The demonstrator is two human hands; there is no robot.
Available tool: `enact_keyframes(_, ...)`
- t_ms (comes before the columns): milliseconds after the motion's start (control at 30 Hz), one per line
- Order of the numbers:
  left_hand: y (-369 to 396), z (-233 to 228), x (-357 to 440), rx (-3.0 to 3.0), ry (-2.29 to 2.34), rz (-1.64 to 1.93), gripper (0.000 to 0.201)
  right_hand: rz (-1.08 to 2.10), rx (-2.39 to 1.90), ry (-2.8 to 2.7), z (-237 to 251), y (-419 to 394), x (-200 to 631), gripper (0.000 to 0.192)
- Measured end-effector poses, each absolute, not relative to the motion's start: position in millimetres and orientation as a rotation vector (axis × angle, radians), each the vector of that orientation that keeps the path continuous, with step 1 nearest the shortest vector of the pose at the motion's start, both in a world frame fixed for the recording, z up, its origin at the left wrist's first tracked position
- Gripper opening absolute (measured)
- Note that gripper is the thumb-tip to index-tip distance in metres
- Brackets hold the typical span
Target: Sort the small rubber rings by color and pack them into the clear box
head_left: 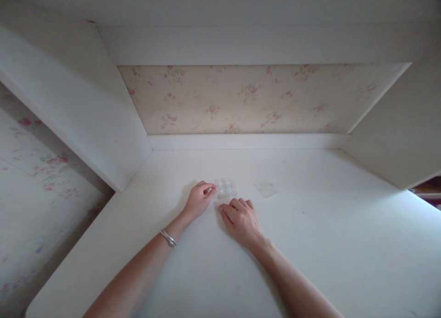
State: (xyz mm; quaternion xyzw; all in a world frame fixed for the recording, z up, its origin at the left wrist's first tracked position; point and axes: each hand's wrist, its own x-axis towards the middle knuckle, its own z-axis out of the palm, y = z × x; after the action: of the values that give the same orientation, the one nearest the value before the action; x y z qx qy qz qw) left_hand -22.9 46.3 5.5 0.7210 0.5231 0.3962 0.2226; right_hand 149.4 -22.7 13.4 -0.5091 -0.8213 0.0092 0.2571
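A small clear plastic box with several square compartments (pixel 226 187) lies on the white desk (pixel 324 244). My left hand (pixel 199 199), with a silver bracelet at the wrist, pinches the box's left edge between thumb and fingers. My right hand (pixel 241 219) rests on the desk just below the box, fingertips touching its near edge. A flat clear square lid (pixel 265 188) lies a little to the right of the box, apart from both hands.
White side panels rise at the left (pixel 82 111) and right (pixel 396 125) of the desk. A floral papered back wall (pixel 248 100) stands behind a low white ledge. A white shelf overhangs above.
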Motion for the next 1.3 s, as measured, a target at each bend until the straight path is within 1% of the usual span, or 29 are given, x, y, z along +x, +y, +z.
enact_keyframes(200, 78.1, 5.6, -4.4, 2.125, 1.504, 0.942, 0.023, -0.022, -1.396, -2.268, 11.5, -21.8, 145.5, 0.022)
enact_keyframes(367, 85.3, 0.9, 3.9, 2.131, 1.540, 0.886, 0.023, -0.005, -1.400, -2.279, 10.7, -21.1, 146.3, 0.023)
enact_keyframes(667, 68.1, -7.0, -6.4, 1.970, 1.527, 1.010, 0.022, 0.006, -1.388, -2.301, 7.2, -18.3, 142.8, 0.022)
enact_keyframes(733, 65.5, -7.4, -8.2, 1.935, 1.560, 1.010, 0.025, -0.001, -1.399, -2.296, 6.4, -17.6, 140.7, 0.021)
enact_keyframes(833, 65.7, -7.6, -7.3, 1.877, 1.620, 0.976, 0.036, -0.014, -1.427, -2.282, 5.1, -16.4, 138.0, 0.022)
enact_keyframes(900, 67.5, -7.9, -5.7, 1.862, 1.633, 0.938, 0.038, -0.029, -1.433, -2.284, 3.9, -15.6, 137.0, 0.022)
enact_keyframes(1067, 67.2, -7.0, -5.0, 1.883, 1.624, 0.900, 0.029, -0.078, -1.426, -2.280, 0.7, -14.6, 136.9, 0.022)
enact_keyframes(1300, 52.2, -5.1, -7.2, 1.842, 1.614, 0.908, 0.028, -0.003, -1.366, -2.203, 2.0, -20.2, 140.1, 0.021)
